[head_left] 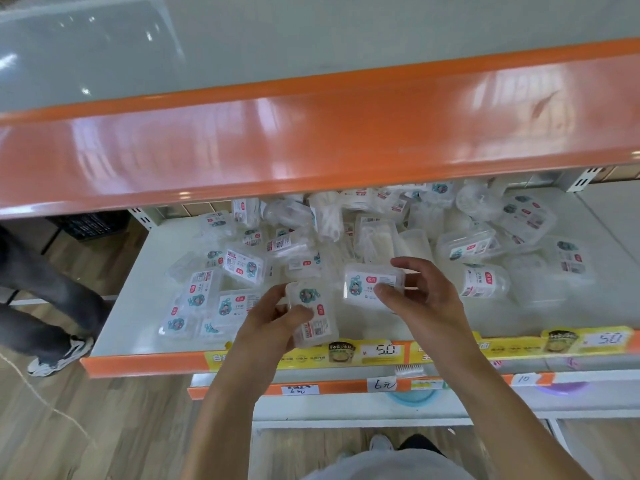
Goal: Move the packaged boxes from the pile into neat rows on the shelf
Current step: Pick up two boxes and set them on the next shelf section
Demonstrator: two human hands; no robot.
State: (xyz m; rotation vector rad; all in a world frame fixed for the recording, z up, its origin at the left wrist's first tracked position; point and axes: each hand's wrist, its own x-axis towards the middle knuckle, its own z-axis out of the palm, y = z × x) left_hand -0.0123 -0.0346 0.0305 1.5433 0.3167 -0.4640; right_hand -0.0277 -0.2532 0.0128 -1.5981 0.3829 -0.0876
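Note:
A pile of several clear plastic boxes with white labels lies scattered across the white shelf. My left hand grips one clear box near the shelf's front edge, its long side pointing toward me. My right hand pinches a second clear box just right of the first, label up, thumb on its near side and fingers over its far edge. Several boxes lie close together at the front left of the shelf.
An orange upper shelf edge overhangs the back of the pile. The front rail carries yellow price tags. Lower shelves sit below. A person's legs and sneaker stand on the wooden floor at left.

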